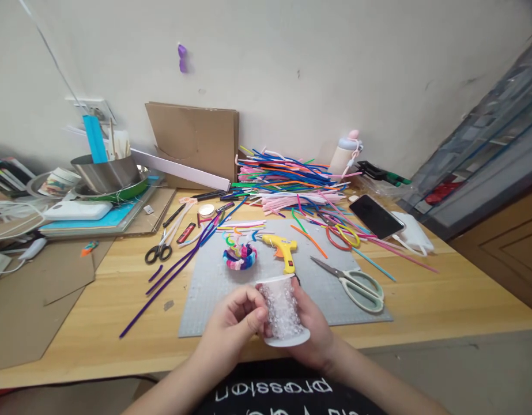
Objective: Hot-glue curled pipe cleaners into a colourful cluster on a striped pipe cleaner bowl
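Note:
A white spool wound with clear bead string is held slightly tilted above the near edge of the table, between my two hands. My right hand wraps round it from the right and behind. At its left side, the thumb and bent fingers of my left hand are closed against the beads; whether they pinch a loose strand end is too small to tell. Just beyond the spool, a yellow hot glue gun lies on the grey cutting mat. A small ring of colourful fuzzy pipe cleaners rests left of the gun.
Green-handled scissors lie at the mat's right side, black-handled scissors on the left. A heap of pipe cleaners fills the back, near a bottle. A phone lies right; a metal pot stands left.

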`<state>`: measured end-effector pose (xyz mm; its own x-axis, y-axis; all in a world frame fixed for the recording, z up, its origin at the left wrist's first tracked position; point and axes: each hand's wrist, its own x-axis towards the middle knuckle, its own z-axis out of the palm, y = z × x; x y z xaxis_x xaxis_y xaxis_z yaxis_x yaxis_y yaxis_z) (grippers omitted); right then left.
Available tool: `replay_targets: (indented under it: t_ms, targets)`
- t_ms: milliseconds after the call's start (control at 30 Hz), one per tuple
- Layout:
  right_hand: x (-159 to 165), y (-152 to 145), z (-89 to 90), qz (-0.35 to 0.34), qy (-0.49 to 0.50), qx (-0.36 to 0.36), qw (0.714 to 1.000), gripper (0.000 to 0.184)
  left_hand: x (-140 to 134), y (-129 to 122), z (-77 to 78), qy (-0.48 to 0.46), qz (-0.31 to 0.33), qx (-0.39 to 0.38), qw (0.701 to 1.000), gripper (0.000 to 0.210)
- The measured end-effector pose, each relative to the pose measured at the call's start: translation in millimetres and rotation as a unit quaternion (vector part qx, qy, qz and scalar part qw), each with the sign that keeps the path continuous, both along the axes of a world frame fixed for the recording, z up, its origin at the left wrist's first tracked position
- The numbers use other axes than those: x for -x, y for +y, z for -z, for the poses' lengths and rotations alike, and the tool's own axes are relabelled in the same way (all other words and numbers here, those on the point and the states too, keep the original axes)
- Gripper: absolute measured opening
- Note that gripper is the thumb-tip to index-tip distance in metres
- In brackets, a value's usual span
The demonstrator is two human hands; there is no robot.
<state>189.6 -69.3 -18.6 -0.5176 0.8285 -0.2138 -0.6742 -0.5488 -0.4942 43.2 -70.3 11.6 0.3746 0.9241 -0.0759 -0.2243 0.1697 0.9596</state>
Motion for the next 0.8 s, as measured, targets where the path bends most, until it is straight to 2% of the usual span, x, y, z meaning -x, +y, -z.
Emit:
replay_targets:
  t_ms: [67, 133, 267, 333, 433, 533, 667, 733, 800]
  targets:
    - [-1.3, 1.0, 0.9, -0.019, 0.036, -0.002, 0.999, 0.058, -2.4, -0.3, 0.6, -0.042, -0.023, 0.027, 0.999, 0.025]
    - [-1.5, 1.4, 1.2, -0.021, 0.053, -0.009, 0.998, 0.057, -4.6, 0.1, 1.5, -0.033, -0.046, 0.022, 0.998, 0.022]
    - [-1.4, -0.3, 1.1, -0.022, 0.054, -0.012, 0.998, 0.056, -4.5, 1.0, 5.2, 0.110, -0.066, -0.054, 0.990, 0.017]
    - [-2.5, -2.4, 1.1, -0.037, 0.067, -0.006, 0.997, 0.058, -1.8, 2.2, 7.1, 0.182, -0.077, -0.103, 0.975, 0.011]
    - [-5.1, -6.4, 2.1, -0.052, 0.100, -0.006, 0.994, 0.058, 3.0, 4.8, 8.0, 0.241, -0.089, -0.189, 0.948, 0.015]
    - [-6.6, -9.7, 5.2, -0.057, 0.122, 0.002, 0.991, 0.050, 6.3, 6.2, 5.0, 0.215, -0.092, -0.230, 0.945, 0.017]
    - [-7.9, -11.5, 7.9, -0.076, 0.137, 0.017, 0.987, 0.049, 10.5, 5.9, -1.9, 0.132, -0.093, -0.156, 0.975, 0.015]
    - [-9.9, -11.4, 6.2, -0.049, 0.129, 0.012, 0.990, 0.046, 14.0, 5.8, -4.9, 0.127, -0.112, -0.139, 0.976, 0.014]
    - [-12.6, -11.3, 2.4, -0.016, 0.119, -0.003, 0.993, 0.044, 17.3, 5.4, -6.7, 0.137, -0.127, -0.155, 0.970, 0.013]
